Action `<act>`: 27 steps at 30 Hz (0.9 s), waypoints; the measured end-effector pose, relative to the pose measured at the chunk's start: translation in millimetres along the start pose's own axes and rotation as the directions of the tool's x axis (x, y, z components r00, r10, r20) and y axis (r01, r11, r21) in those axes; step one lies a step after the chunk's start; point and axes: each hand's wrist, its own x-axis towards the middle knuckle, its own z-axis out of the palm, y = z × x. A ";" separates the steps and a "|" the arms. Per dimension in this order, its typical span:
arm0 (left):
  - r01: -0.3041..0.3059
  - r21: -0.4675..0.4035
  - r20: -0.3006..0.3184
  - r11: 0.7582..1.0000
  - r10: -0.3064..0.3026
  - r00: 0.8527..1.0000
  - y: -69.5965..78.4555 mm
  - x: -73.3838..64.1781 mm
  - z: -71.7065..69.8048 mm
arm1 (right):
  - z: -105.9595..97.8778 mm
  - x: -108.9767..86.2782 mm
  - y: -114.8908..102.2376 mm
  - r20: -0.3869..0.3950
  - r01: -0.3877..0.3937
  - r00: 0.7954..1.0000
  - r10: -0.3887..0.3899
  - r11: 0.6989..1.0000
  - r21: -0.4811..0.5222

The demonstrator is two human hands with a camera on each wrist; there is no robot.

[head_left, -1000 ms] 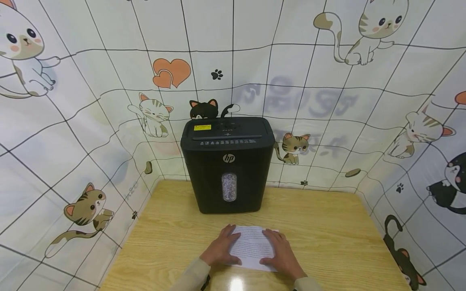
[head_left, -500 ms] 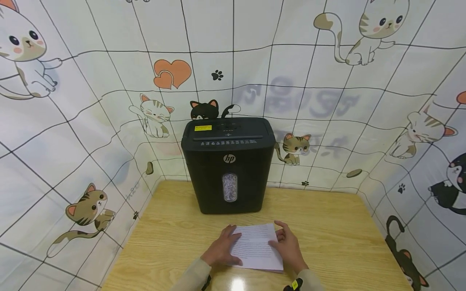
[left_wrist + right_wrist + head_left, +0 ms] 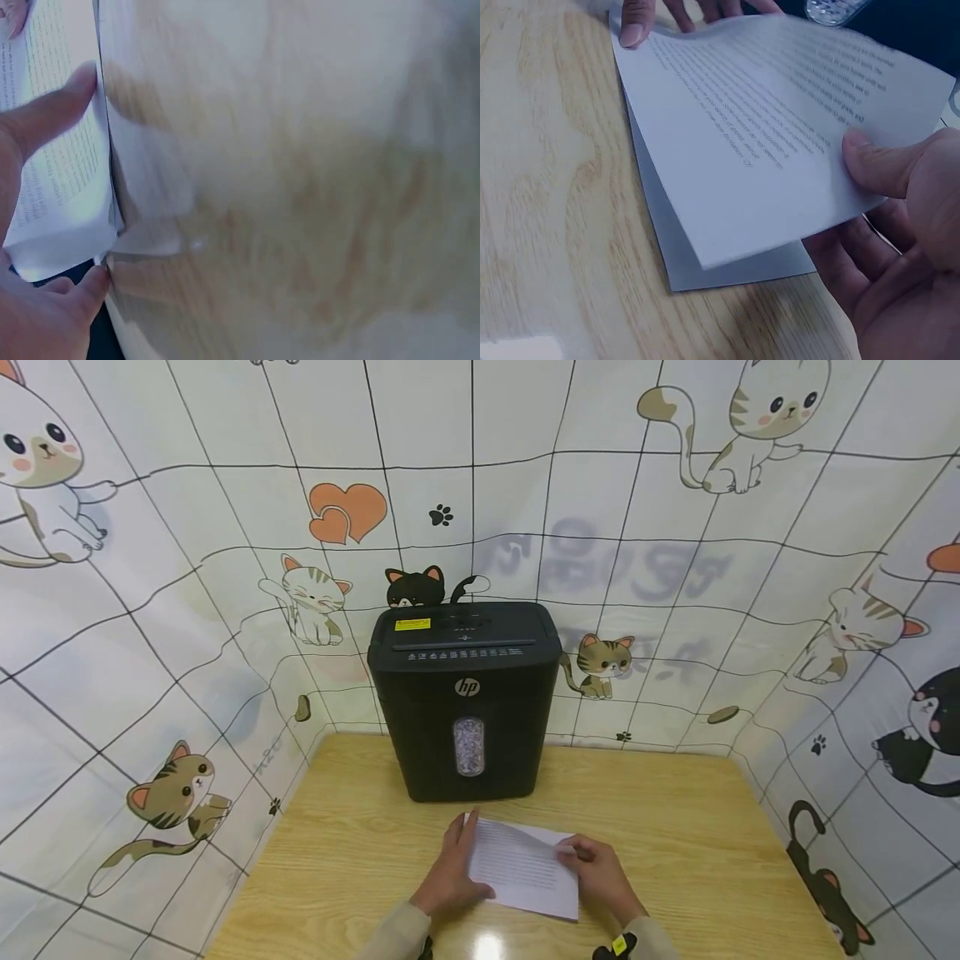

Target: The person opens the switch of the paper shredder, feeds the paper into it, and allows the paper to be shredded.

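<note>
A printed sheet of paper (image 3: 517, 864) is lifted and bowed in front of the shredder. My right hand (image 3: 600, 872) pinches its right edge, thumb on the print and fingers beneath, as the right wrist view shows. My left hand (image 3: 452, 870) holds the left edge, its thumb on top and its fingers along the far side, partly hidden behind the paper. Under the lifted sheet, more paper (image 3: 667, 255) lies on the table; how many sheets cannot be told. Behind the paper stands a black HP paper shredder (image 3: 420, 727).
The shredder's feed slot (image 3: 472, 644) runs across its top, and its front window (image 3: 469, 747) shows shredded bits. Beneath everything is a wooden table (image 3: 660, 827). Cloth walls with cat drawings (image 3: 600, 485) close in the back and both sides.
Earlier both hands rested flat around the paper's sides. Since then my right hand has taken the right edge between thumb and fingers and raised it; my left fingers have slid a little up the left edge.
</note>
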 end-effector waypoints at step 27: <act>0.112 -0.461 -0.181 0.880 -0.217 0.959 9.3 8.4 -36.1 | -6.9 1.3 -25.4 -0.014 -0.041 0.999 0.041 0.997 -0.060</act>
